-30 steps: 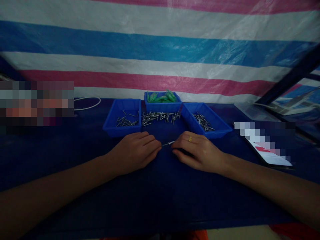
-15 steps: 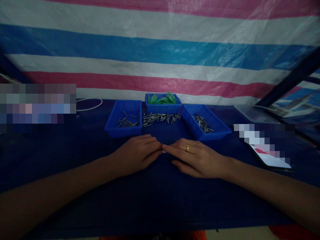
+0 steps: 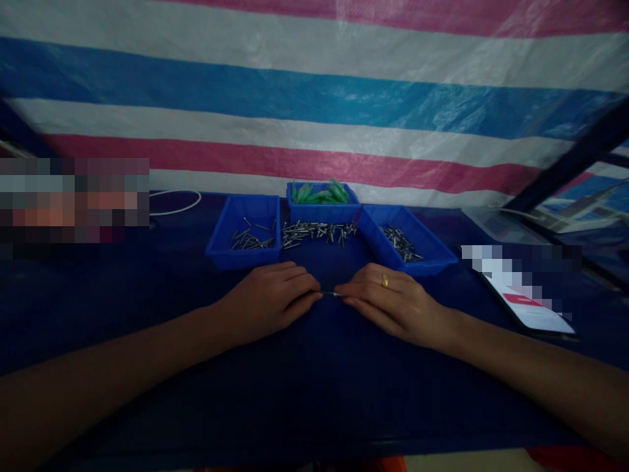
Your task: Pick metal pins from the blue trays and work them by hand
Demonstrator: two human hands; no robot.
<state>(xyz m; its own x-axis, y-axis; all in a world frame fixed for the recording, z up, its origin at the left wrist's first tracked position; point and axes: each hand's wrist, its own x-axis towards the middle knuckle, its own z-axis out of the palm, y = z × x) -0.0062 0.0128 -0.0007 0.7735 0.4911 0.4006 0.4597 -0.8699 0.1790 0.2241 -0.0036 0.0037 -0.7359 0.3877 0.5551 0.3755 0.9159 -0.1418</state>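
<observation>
Evidently, a slim metal piece [image 3: 330,294] is being handled between two sets of fingertips, at the centre of the frame, just above the dark blue tabletop [image 3: 314,393]. Its left end is pinched by the left hand [image 3: 278,295] and its right end by the right hand [image 3: 393,301], on which a gold ring [image 3: 384,280] is worn. Whether one part or two joined parts are held cannot be told, as both ends are covered by fingers.

The step in hand is judged to be a two-handed fitting or adjusting of this piece. For any further move, a steady pinch and both ends kept in line would be called for.

Above the hands, loose metal pins [image 3: 319,231] are heaped between a left tray [image 3: 240,261] and a right tray [image 3: 432,265], in both of which similar metal pieces are contained. Green items [image 3: 334,191] are held in a rear tray [image 3: 324,213], at upper centre. A device with a lit screen [image 3: 531,311] is noted at right of the frame, its display partly masked.
</observation>
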